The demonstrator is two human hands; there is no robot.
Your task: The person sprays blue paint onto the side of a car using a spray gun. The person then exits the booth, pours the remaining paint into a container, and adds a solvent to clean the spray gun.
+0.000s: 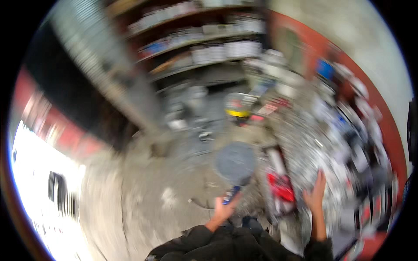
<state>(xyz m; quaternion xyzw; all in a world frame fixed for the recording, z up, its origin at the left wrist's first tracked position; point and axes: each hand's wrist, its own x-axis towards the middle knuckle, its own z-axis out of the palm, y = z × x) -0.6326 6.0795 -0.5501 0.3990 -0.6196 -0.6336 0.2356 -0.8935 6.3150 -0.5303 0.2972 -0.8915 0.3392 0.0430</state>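
Observation:
My left hand (224, 209) is closed around a blue-handled tool with a dark end (232, 194); blur hides its exact kind. The tool's far end overlaps the near edge of a round grey flat-topped thing (235, 160); whether they touch I cannot tell. Off to the right, my right hand (316, 195) is open and raised, fingers apart, with nothing seen in it. A bright red thing (281, 187) lies between my two hands, left of the right one.
Shelves of boxes (209, 53) stand at the back. A heap of mixed, blurred items (344, 139) lies along the red-and-white wall on the right. Beyond the grey round thing is a yellow-banded container (237, 106). Concrete floor (152, 209) and a bright opening (39, 195) are left.

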